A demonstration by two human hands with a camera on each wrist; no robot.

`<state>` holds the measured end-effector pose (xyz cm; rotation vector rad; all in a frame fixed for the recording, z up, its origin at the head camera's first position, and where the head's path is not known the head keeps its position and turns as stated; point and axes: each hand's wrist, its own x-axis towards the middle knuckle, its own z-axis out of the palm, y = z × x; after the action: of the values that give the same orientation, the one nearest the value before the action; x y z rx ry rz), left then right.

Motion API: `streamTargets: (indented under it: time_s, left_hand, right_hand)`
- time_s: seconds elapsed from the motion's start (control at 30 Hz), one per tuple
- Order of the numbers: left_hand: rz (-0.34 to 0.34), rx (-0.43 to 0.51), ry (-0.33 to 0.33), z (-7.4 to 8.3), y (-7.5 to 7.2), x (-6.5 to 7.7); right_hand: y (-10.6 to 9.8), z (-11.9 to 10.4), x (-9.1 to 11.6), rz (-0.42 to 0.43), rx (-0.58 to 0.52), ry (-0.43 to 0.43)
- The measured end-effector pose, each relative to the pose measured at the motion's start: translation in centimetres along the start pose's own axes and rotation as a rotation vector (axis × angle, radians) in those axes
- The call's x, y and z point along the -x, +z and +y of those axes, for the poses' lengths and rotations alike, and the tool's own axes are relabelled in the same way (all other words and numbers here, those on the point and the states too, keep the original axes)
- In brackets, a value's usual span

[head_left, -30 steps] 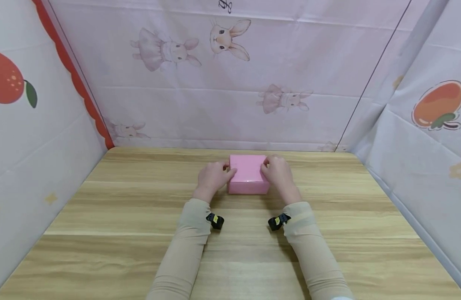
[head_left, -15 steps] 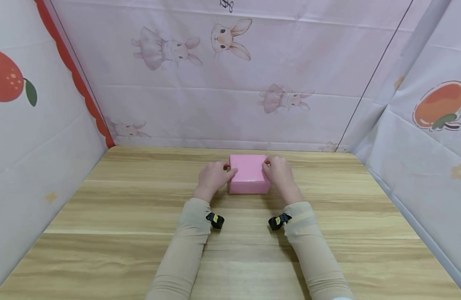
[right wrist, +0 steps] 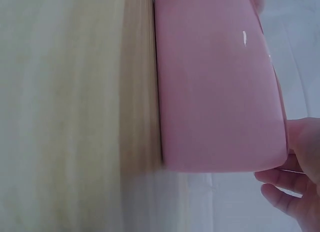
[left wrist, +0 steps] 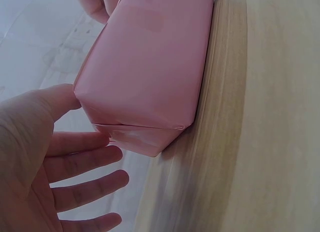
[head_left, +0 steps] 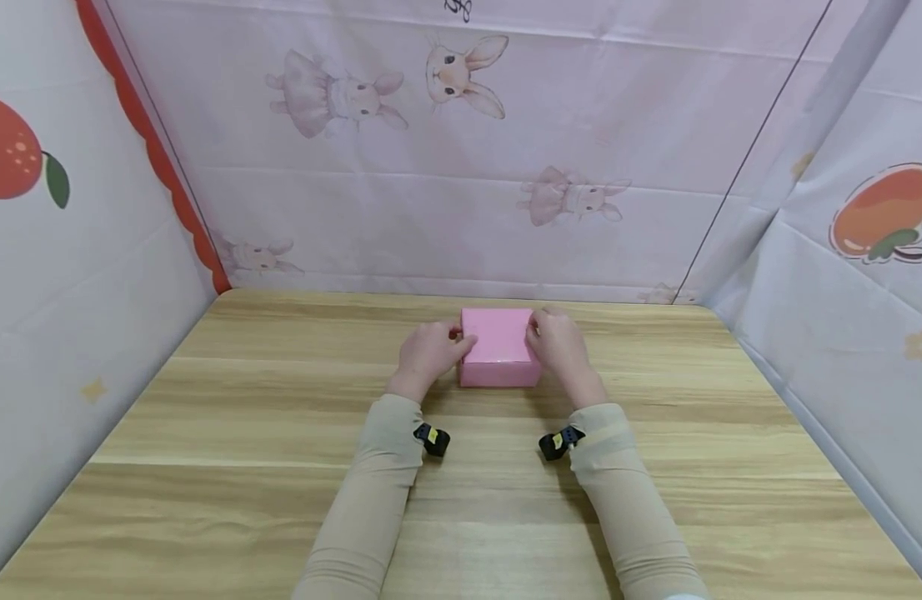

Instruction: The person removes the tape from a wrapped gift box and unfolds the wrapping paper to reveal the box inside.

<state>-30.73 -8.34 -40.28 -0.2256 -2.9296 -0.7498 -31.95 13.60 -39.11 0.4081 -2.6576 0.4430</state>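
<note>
A box wrapped in glossy pink paper (head_left: 497, 337) sits on the wooden table close to its back edge. My left hand (head_left: 425, 354) holds its left end, the thumb on the top edge and the index finger at the side. The left wrist view shows folded paper (left wrist: 145, 138) at that end, with the other fingers of the left hand (left wrist: 60, 157) spread beside it. At the opposite end, my right hand (head_left: 562, 346) pinches the top right edge. In the right wrist view, the right hand (right wrist: 302, 177) is partly cut off by the frame.
The wooden table (head_left: 243, 467) stretches out around the box. Behind it hangs a pale cloth wall (head_left: 431, 225) printed with rabbits. Fruit-printed cloths (head_left: 63, 275) stand along both sides. Each wrist wears a small black camera (head_left: 433, 439).
My right thumb has slid slightly right toward the box's edge. The box and left hand hold nearly still, while the whole head view shifts a little.
</note>
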Motion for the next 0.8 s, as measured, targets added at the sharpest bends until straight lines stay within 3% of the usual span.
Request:
streamTargets:
  time_s: [0.13, 0.4, 0.8]
  left_hand:
    - [-0.006, 0.0, -0.002, 0.1, 0.0, 0.0]
    - [-0.021, 0.015, -0.006, 0.1, -0.1, 0.0]
    - [-0.026, 0.031, -0.028, 0.2, -0.2, 0.1]
  right_hand:
    - [0.1, 0.4, 0.1, 0.009, -0.024, 0.019]
    - [-0.1, 1.5, 0.2, -0.036, -0.116, 0.139]
    - [-0.2, 2.6, 0.2, -0.016, -0.174, 0.179]
